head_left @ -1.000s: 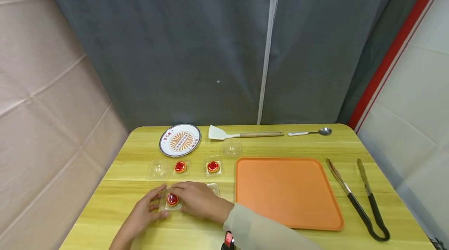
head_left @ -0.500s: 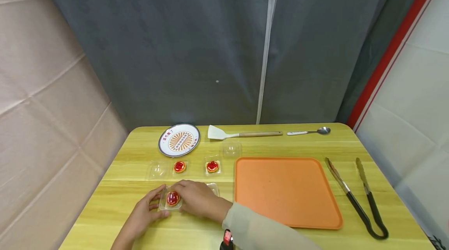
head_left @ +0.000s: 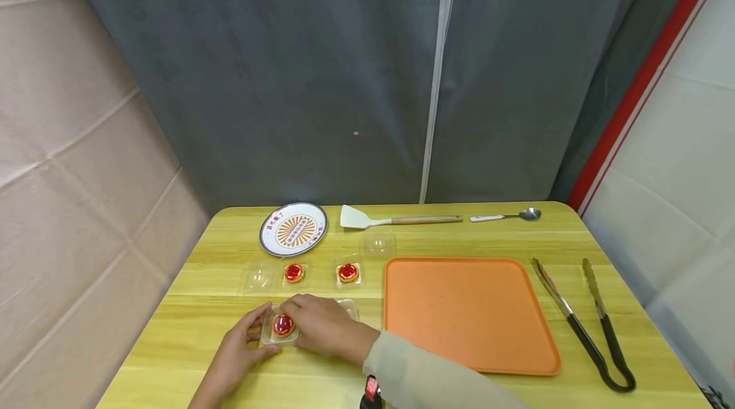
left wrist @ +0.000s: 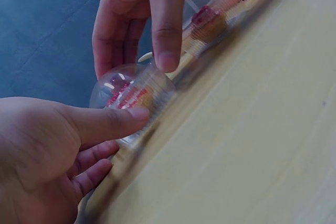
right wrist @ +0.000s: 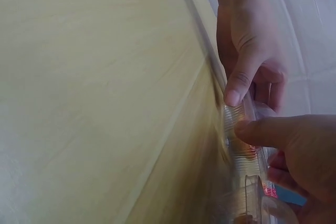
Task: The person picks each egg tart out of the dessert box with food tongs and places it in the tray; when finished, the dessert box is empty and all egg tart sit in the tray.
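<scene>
Near the table's front, a small clear plastic box (head_left: 268, 334) with a domed lid holds a tart (head_left: 283, 325) with shiny red topping. My left hand (head_left: 234, 350) grips the box's left side, thumb along its front edge and fingers behind. From the other side my right hand (head_left: 326, 327) holds it too, its thumb at the near edge in the right wrist view. The right hand covers part of the box. Behind that hand, another clear box (head_left: 348, 308) is mostly hidden; the left wrist view shows a red-topped tart (left wrist: 207, 22) in it.
Two red-topped tarts (head_left: 295, 273) sit on clear bases farther back, near two loose clear lids (head_left: 259, 278). An orange tray (head_left: 467, 316) lies right of the hands, with tongs (head_left: 580, 326) beyond. A plate (head_left: 295, 230), white spatula (head_left: 356, 217) and spoon (head_left: 529, 214) line the back.
My left hand has shifted slightly to the right, its thumb sliding along the box's front edge. The right hand and the box stay nearly in place.
</scene>
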`<state>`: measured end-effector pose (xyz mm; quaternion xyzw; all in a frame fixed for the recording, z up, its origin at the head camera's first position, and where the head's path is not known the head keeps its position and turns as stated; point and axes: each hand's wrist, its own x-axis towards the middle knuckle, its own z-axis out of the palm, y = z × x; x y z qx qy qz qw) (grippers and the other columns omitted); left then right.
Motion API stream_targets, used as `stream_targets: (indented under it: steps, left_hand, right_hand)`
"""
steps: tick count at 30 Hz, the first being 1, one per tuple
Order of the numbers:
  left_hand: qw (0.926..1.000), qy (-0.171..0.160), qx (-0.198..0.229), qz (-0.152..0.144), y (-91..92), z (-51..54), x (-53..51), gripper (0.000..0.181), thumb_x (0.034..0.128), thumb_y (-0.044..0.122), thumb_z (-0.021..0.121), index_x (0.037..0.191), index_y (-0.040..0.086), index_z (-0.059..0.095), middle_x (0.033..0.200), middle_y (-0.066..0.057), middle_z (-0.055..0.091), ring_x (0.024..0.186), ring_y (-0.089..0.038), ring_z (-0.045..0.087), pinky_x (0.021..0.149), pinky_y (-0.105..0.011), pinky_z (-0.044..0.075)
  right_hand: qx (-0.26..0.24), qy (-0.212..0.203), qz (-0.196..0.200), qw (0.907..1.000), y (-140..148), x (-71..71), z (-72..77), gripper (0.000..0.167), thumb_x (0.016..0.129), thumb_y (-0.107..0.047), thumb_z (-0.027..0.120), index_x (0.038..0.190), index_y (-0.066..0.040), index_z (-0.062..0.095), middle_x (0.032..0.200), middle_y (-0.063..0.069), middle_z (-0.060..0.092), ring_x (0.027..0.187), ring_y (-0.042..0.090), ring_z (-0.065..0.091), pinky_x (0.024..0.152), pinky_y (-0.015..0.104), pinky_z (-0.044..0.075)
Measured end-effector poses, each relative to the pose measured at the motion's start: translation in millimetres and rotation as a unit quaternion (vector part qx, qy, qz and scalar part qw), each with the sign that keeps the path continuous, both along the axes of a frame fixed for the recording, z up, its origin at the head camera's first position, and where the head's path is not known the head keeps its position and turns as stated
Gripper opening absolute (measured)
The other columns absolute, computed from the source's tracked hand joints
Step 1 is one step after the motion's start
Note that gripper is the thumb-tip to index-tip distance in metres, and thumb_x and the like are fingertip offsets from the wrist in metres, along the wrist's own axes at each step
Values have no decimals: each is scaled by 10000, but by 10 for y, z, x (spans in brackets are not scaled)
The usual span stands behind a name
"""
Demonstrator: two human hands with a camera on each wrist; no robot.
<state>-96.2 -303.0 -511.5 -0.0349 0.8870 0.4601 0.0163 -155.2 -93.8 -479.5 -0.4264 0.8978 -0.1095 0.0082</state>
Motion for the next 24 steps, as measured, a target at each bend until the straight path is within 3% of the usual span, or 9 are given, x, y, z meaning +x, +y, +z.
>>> stream_targets:
  steps: [12, 19, 24]
  left_hand:
    - [9995, 298, 41, 54, 9, -74, -2, 810, 744, 29, 900, 1465, 47, 532, 1317, -185, 648, 1034, -242, 675, 844, -243, 590]
    - [9998, 175, 61, 91, 16, -60, 0, 812, 750, 57, 905, 1465, 40, 521, 1294, -185, 649, 1009, -230, 670, 833, -248, 585]
    - [9998, 150, 7, 107, 33, -42, -5, 811, 752, 61, 905, 1462, 28, 515, 1299, -192, 644, 997, -224, 663, 821, -246, 583]
  right_hand:
    - [65, 7, 107, 9999, 33, -15, 40, 658, 864, -396, 836, 1444, -239, 566, 1449, -94, 569, 1308, 84, 554, 1016, 272, 530]
    - [-141, -218, 92, 9996, 50, -37, 36, 675, 849, -371, 856, 1446, -232, 572, 1453, -92, 576, 1317, 99, 553, 1049, 273, 508]
    - [-195, -326, -12, 9993, 47, -43, 50, 682, 829, -358, 877, 1431, -230, 583, 1430, -79, 587, 1206, 104, 621, 982, 261, 539]
